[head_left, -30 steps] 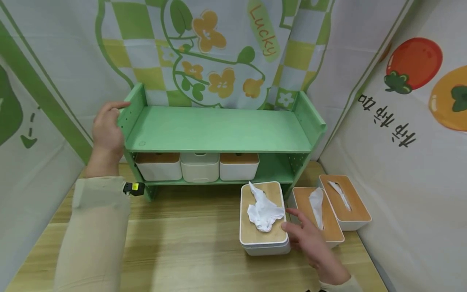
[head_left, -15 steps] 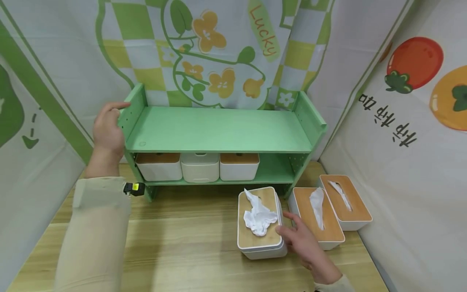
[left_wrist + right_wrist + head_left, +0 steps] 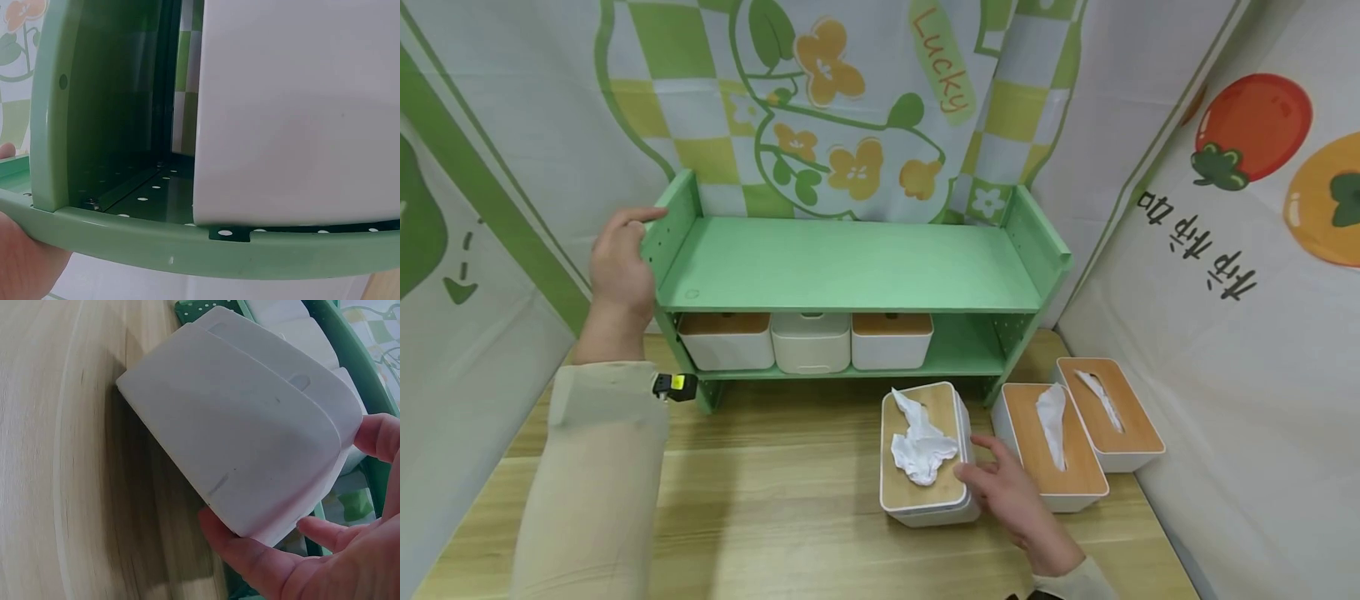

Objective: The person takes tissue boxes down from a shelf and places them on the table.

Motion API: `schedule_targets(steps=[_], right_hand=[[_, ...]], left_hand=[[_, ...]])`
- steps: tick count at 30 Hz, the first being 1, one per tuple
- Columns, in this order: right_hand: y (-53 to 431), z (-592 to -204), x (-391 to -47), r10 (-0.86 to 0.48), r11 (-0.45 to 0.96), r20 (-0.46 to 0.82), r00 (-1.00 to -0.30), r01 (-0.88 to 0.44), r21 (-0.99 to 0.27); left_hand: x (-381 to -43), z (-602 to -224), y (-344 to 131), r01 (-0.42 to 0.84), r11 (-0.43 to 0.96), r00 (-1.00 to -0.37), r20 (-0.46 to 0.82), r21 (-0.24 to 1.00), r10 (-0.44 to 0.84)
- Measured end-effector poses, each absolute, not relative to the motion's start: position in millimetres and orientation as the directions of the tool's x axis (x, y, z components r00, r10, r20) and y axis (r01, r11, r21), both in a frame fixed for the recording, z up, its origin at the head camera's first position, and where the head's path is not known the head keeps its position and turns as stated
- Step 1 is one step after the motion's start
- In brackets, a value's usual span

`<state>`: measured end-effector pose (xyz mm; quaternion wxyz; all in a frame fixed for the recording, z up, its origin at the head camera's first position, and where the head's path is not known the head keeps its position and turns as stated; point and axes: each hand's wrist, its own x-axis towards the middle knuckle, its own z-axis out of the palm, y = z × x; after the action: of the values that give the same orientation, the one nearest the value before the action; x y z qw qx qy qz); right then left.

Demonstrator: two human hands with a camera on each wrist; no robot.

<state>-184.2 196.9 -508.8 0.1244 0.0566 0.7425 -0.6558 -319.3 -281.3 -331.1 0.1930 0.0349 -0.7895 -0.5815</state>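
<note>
Fingers [image 3: 652,215] of my left hand [image 3: 622,275] are hooked round the left end of a light-green rectangular two-tier shelf [image 3: 850,262], left of frame. Lower centre-right, a white rectangular wood-lidded box [image 3: 921,497] topped with crumpled white tissue [image 3: 922,454] has its right side pinched by my right hand [image 3: 1013,500]; can't tell if it's fully off the pale wood-grain table [image 3: 767,517]. I'd guess this is the box-moving step, and the next move probably wants a firm, level hold on it.

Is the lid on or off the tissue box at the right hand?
On: the wooden lid covers the white tissue box, crumpled tissue on top.
</note>
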Motion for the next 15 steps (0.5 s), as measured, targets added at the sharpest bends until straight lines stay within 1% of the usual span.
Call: schedule_targets(steps=[3, 11, 15], right_hand=[[193, -511, -186, -0.103, 0.129, -0.258, -0.961, 0.244, -0.961], [183, -516, -189, -0.151, 0.183, -0.264, -0.953, 0.236, -0.954], [183, -520, -189, -0.163, 0.166, -0.277, -0.947, 0.25, -0.954]], left_hand=[[-319, -331, -281, 0.17, 0.323, -0.922, 0.265, 0.931, -0.281], [-319, -330, -281, 0.174, 0.302, -0.921, 0.264, 0.937, -0.288], [-319, -330, -280, 0.181, 0.291, -0.92, 0.266, 0.94, -0.288]])
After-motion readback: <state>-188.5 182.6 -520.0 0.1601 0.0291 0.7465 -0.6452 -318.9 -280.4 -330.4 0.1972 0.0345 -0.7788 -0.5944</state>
